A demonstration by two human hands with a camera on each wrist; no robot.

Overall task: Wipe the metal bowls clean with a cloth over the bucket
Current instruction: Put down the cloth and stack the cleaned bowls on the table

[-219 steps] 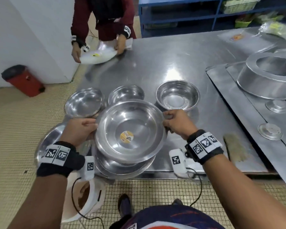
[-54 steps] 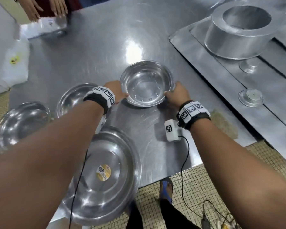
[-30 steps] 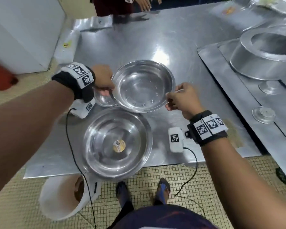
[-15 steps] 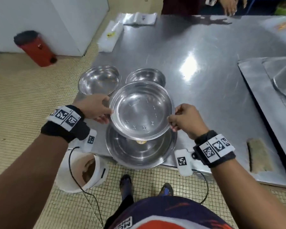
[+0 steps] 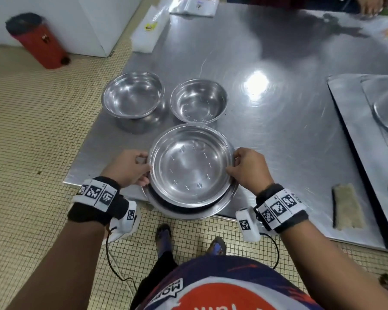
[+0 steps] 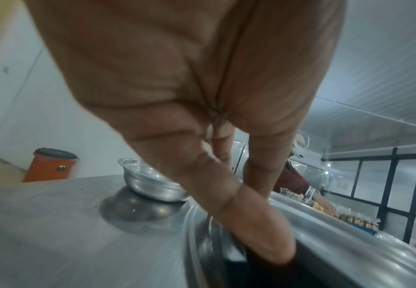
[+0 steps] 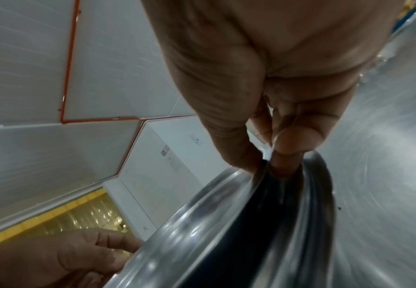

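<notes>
Gripping opposite sides of one rim, the left hand (image 5: 130, 167) and the right hand (image 5: 248, 168) hold a shiny metal bowl (image 5: 189, 166) at the near edge of the steel desk (image 5: 278, 121). Each grip is clamped on that rim: the right wrist view shows the thumb and fingertips (image 7: 293, 144) pinching the thin edge, and the left wrist view shows the left fingers (image 6: 236, 204) curled down against the bowl's side. This held bowl is shallow and wide, polished, with a ring of small cross-shaped marks pressed into its floor, and nothing lies in it. It sits nested in a larger bowl (image 5: 230, 201), of which only the rim and a dark gap show around it; that larger bowl overhangs the desk's near edge. Farther back stand two more bowls: on the left a round bowl (image 5: 132, 96) resting on top of an upturned bowl (image 5: 141, 125), and just right of it a deeper small bowl (image 5: 198, 100) with the same cross marks, both bare inside. A worn tan pad (image 5: 347, 205) lies flat on the desk well to the right. On the tiled floor at the far left stands a red bin (image 5: 38, 39) with a dark lid.
</notes>
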